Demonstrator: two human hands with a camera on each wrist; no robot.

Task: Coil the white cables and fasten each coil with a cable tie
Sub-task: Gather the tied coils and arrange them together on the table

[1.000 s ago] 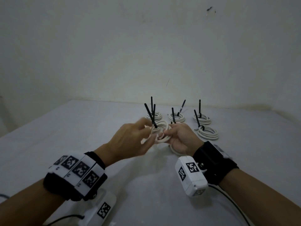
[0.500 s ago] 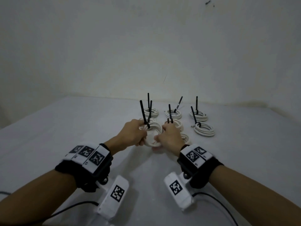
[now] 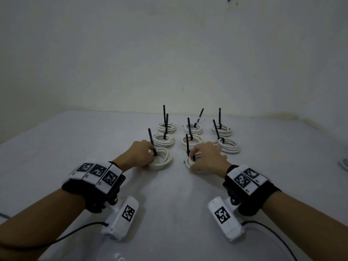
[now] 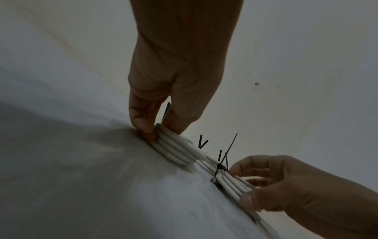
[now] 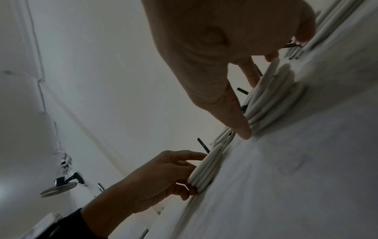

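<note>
Pinching the near-left coil flat on the table beneath the left hand, clasping the near-right coil beneath the right hand, both ties upright, rows of tied coils just beyond.

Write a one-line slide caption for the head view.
Left hand and right hand each hold a tied white cable coil on the table, six finished coils behind.
</note>
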